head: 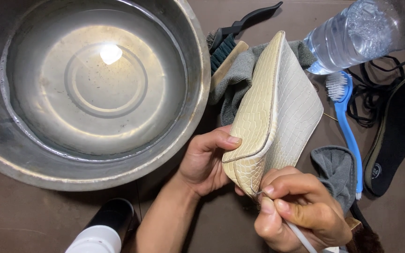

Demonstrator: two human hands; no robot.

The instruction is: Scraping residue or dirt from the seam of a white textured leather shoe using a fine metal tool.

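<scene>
The left hand [207,161] grips the near corner of a cream, scale-textured pouch [273,117], thumb pressed on its side, holding it tilted above the brown surface [24,215]. Just right of it, the right hand [301,211] pinches a thin white tool [301,236] against the pouch's lower edge. A metal basin [90,89] of water lies beyond the left hand; a blue brush [348,126] lies beyond the right.
</scene>
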